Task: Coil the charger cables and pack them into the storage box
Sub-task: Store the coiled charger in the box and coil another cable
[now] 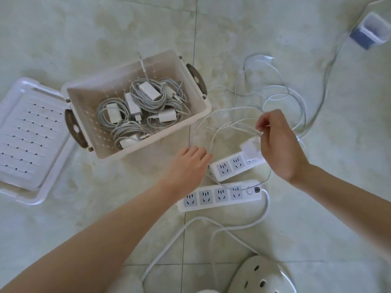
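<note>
Right of the box, the right grip pinches loose cable loops, the left grip open beside them; a tug could drag the strip its charger seems plugged into.

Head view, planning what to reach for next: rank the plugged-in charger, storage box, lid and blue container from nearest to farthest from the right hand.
1. The plugged-in charger, right beside the right hand, on the upper strip.
2. The storage box, to the left of the hand.
3. The blue container, far upper right.
4. The lid, far left, beyond the box.
</note>
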`<state>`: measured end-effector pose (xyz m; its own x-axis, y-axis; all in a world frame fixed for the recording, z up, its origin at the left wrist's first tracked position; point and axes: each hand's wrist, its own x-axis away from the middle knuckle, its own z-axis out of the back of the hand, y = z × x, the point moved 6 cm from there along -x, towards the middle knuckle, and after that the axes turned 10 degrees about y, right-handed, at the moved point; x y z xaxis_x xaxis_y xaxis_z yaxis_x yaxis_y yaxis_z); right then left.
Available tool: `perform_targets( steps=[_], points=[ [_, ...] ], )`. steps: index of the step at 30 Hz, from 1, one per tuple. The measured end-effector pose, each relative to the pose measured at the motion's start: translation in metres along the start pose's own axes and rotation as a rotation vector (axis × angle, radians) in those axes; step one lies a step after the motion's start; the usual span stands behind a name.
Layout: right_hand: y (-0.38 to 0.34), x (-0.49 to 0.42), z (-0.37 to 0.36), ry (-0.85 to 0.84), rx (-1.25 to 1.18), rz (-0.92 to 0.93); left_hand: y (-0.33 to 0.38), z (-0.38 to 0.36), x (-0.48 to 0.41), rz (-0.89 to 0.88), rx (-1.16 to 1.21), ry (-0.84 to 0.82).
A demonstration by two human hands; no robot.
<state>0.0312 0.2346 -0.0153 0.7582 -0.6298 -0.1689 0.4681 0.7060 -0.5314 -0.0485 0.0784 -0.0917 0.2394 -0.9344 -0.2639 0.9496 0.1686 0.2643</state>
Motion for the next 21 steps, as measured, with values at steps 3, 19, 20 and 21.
perform_targets(
  steps=[3,19,20,21],
  points=[
    [0.020,0.001,-0.006,-0.132,0.049,-0.071,0.014,-0.038,-0.009,0.087,0.061,-0.277],
    [0.046,0.014,-0.102,-0.850,1.146,0.663,0.001,-0.046,0.003,0.275,0.264,0.020],
    [0.047,0.014,-0.101,-0.846,1.152,0.677,-0.004,-0.024,-0.001,0.336,0.316,0.186],
    [0.047,0.014,-0.100,-0.842,1.157,0.691,-0.007,0.001,-0.005,0.382,0.371,0.373]
  ],
)
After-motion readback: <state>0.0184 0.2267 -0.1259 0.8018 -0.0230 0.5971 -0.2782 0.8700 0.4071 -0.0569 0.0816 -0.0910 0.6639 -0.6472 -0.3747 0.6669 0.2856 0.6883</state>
